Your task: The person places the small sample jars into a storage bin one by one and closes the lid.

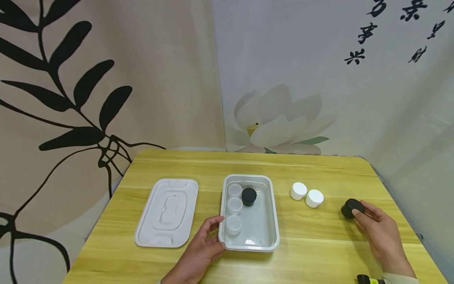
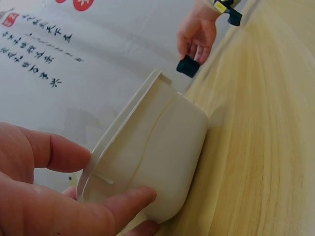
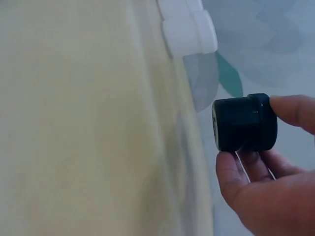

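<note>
On the yellow wooden table (image 1: 319, 244), from left to right, we see the following.

Lid: a white rectangular lid (image 1: 167, 212) lies flat at the left, apart from the tray, with a moulded shape pressed into its middle.

Left hand: our left hand (image 1: 202, 250) holds the near left corner of the tray. In the left wrist view the thumb (image 2: 54, 152) sits over the rim and the fingers (image 2: 125, 201) curl against the outer wall, so the hand is clamped on the tray.

Tray: a white, glossy, rounded-corner tray (image 1: 273, 221) stands at the middle of the table. Inside it, three small white jars (image 1: 234, 205) stand in a row along the left wall, and one black jar (image 1: 249, 196) stands just beside the upper two.

White jars outside: two white lidded jars (image 1: 307, 194) stand side by side, touching or nearly so, to the right of the tray.

Black jar in hand: a small, round, matte black jar (image 1: 351, 208) with a slightly wider band at one end lies tipped on its side near the right edge of the table. We cannot tell whether it rests on the table or is lifted just off it.

Right hand: our right hand (image 1: 381, 232) pinches this jar; in the right wrist view the thumb (image 3: 231, 172) and a fingertip (image 3: 293, 110) close on its opposite sides.

Wrist: a black and yellow band (image 1: 369, 280) shows at the right wrist.
</note>
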Demonstrator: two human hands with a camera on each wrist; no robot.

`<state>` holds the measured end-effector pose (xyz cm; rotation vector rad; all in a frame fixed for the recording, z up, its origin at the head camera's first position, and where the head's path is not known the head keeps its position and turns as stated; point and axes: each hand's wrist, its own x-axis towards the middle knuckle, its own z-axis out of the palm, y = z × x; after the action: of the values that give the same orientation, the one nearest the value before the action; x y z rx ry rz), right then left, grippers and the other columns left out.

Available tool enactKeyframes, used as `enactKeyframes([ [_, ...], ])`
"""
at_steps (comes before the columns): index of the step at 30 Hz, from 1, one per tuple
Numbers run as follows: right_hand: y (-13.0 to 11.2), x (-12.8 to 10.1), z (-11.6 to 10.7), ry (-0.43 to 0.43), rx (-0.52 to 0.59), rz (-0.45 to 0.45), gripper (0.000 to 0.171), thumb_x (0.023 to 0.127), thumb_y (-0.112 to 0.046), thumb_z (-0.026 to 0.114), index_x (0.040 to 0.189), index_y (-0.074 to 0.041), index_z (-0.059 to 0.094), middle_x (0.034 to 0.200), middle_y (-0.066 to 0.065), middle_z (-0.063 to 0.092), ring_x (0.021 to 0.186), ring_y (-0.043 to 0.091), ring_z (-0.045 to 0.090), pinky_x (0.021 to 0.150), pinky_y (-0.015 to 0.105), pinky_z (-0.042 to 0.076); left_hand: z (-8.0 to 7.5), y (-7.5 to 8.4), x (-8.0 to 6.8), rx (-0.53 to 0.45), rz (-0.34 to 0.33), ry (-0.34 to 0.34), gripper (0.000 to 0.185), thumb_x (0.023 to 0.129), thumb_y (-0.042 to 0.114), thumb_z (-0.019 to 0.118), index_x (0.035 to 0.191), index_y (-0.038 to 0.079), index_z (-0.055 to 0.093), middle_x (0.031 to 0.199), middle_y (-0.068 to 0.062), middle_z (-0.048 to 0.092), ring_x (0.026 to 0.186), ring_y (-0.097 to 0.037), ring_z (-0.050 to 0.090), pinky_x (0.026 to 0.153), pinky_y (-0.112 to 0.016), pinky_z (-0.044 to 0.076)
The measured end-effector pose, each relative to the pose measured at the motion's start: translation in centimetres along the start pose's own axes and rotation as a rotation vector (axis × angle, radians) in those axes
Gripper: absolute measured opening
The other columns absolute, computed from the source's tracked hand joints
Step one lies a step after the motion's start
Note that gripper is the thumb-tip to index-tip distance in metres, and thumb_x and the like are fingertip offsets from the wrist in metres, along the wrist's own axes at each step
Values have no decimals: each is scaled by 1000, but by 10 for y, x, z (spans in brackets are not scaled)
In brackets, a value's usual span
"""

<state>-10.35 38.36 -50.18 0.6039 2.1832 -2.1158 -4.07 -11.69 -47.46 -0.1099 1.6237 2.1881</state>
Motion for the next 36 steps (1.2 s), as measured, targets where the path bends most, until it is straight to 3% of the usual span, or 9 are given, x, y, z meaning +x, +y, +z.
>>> enactKeyframes([
  [4, -10, -2, 7, 4, 1, -32, 85, 99, -26, 75, 167, -8, 27, 126, -20, 46, 105, -13, 53, 87, 10, 55, 0, 1, 0, 4, 1, -4, 72, 93, -6, 61, 158, 10, 35, 162, -25, 25, 127, -28, 59, 95, -31, 57],
  [8, -19, -4, 17, -2, -79, -82, 82, 99, -30, 75, 166, -10, 33, 129, -23, 45, 112, -11, 47, 86, 7, 52, 0, 1, 1, 12, 1, -7, 73, 92, -5, 62, 158, 10, 36, 162, -25, 26, 128, -28, 58, 95, -31, 57],
  [12, -28, -6, 31, -17, -114, -173, 76, 100, -27, 74, 163, -4, 38, 126, -24, 51, 110, -13, 52, 86, 5, 51, 0, 1, 1, 13, 0, -8, 73, 93, -5, 61, 159, 10, 35, 162, -24, 26, 128, -28, 57, 95, -30, 57],
  [17, -41, -7, 53, -73, -76, -272, 66, 101, -17, 73, 157, 2, 45, 120, -22, 60, 108, -9, 59, 86, 5, 51, 0, 0, 1, 26, -8, -2, 73, 92, -5, 61, 159, 10, 34, 162, -23, 26, 126, -27, 58, 95, -31, 57],
  [25, -56, -8, 96, -141, -197, -302, 62, 102, -22, 72, 154, 3, 48, 119, -18, 61, 106, -3, 61, 87, 8, 52, 0, 0, 1, 35, -16, -4, 74, 93, -6, 61, 159, 11, 33, 162, -23, 25, 123, -24, 58, 95, -35, 56],
  [31, -67, -13, 132, -240, -271, -324, 61, 103, -29, 70, 155, -3, 49, 128, -3, 60, 112, -1, 61, 88, 14, 55, -1, 1, 1, 36, -12, -6, 74, 93, -5, 61, 159, 10, 33, 162, -22, 24, 124, -24, 58, 95, -35, 56],
  [36, -73, -17, 162, -310, -268, -348, 58, 101, -25, 73, 151, -4, 53, 140, 17, 59, 116, 2, 62, 90, 16, 56, 0, 1, 1, 36, -8, -6, 74, 92, -5, 61, 159, 10, 33, 161, -23, 25, 124, -25, 58, 95, -35, 56],
])
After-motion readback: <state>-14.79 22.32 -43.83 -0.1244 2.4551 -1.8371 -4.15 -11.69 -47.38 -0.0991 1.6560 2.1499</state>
